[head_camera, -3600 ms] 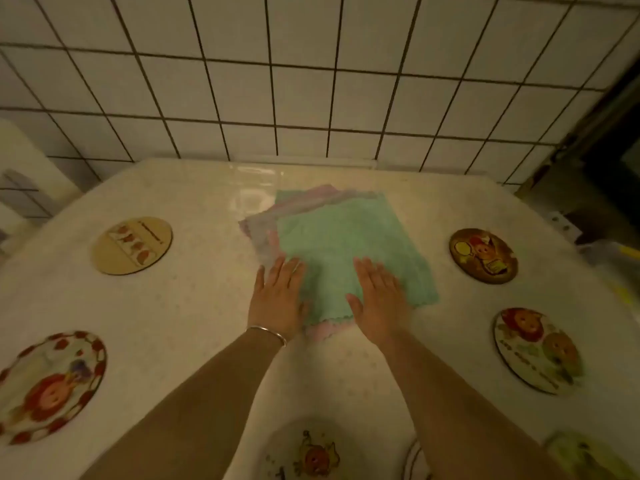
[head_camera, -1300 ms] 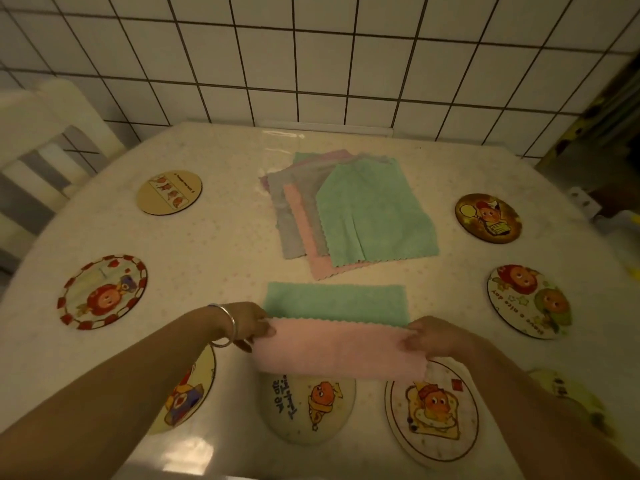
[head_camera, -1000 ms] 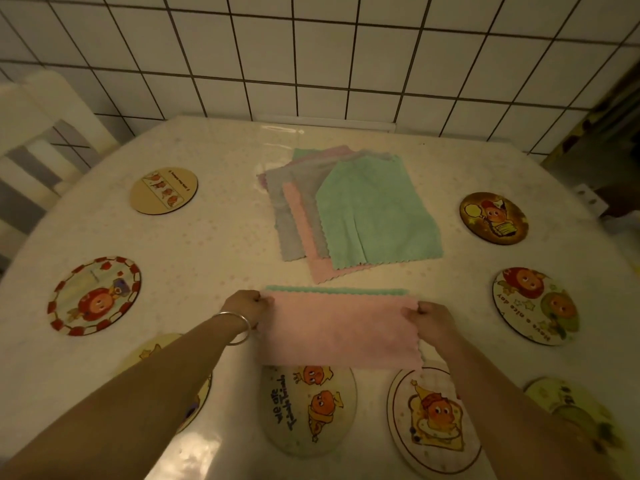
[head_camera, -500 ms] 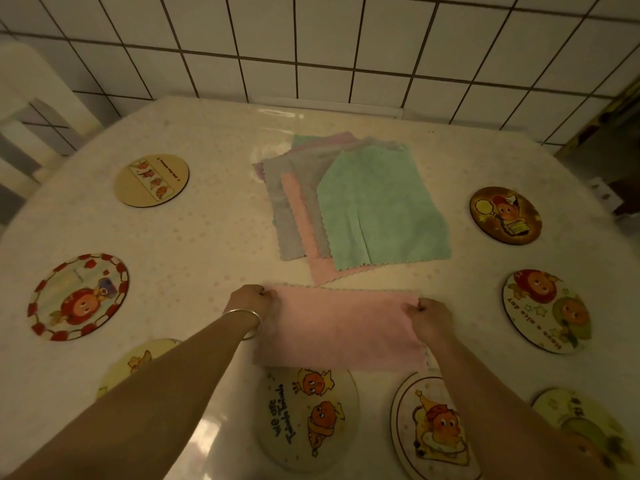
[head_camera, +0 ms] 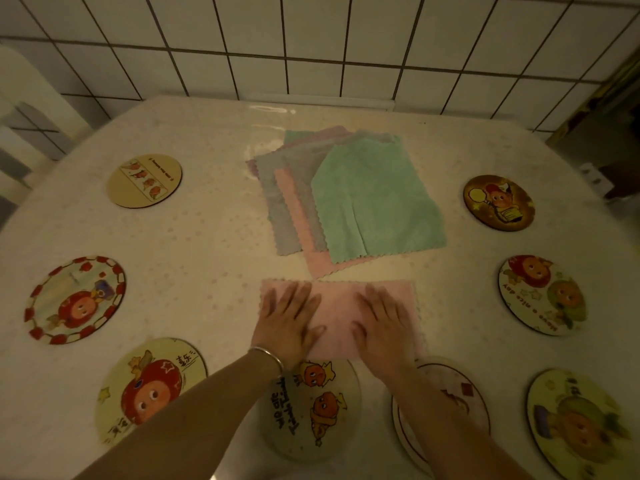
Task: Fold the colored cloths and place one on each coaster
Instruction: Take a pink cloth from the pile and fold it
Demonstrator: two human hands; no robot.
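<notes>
Few words can be read. The coaster at the right edge [head_camera: 543,295] carries curved lettering that looks like "Have a nice day". The coaster nearest the wrists [head_camera: 313,408] has handwritten lettering, too blurred to make out. Other coasters' marks are illegible.

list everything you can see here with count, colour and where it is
folded pink cloth: 1, pink, near middle of the table, under both hands
loose cloths pile: several overlapping, green on top, pink, grey and lilac beneath, table centre
round cartoon coasters: 9, mostly cream or brown with red-orange figures, ringing the table's left, near and right sides
table: 1, cream with speckles
tiled wall: white, behind the table
chair: 1, white, far left
bracelet: 1, silver, left wrist
left hand: flat on the pink cloth
right hand: flat on the pink cloth
</notes>
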